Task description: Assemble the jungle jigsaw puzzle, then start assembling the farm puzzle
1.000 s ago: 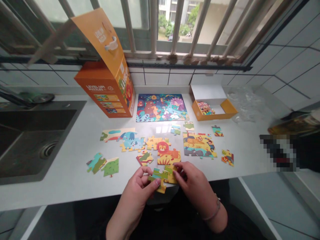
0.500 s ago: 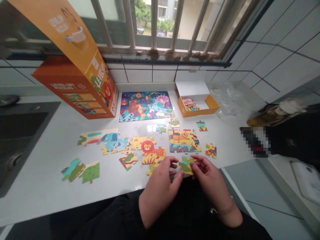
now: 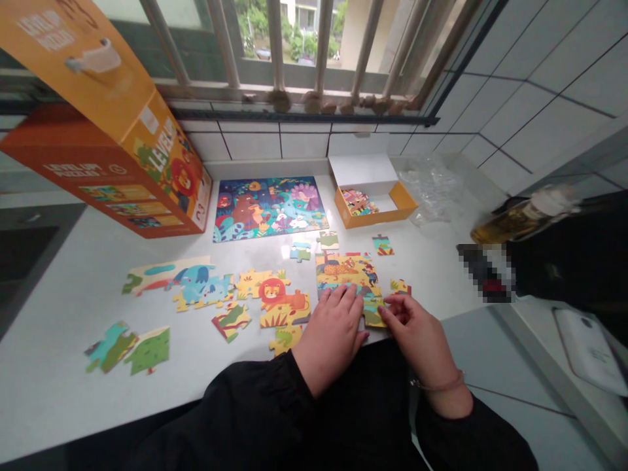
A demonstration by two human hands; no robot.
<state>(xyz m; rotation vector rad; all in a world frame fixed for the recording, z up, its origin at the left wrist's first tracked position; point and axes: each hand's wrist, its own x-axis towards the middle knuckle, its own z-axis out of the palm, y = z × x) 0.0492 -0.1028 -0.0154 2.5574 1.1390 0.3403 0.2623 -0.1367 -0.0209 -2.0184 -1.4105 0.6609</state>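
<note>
A green and yellow puzzle piece is pinched at its right edge by my right hand. It lies against the lower edge of a joined leopard section; whether they interlock I cannot tell. My left hand is open, fingers stretched over the lower left of that section, hiding part of it. Left of it are a joined lion section and, partly under my left hand's side, a crocodile piece. A small yellow piece sits just beyond my right hand.
Farther left lie an elephant section, a brown-green piece and green tree pieces. Behind are a finished dark puzzle, an open yellow box, a tall orange box, clear plastic wrap and a bottle.
My left hand has moved from beside the held piece onto the leopard section and flattened. My right hand has brought the green and yellow piece up against that section. The view has shifted right.
</note>
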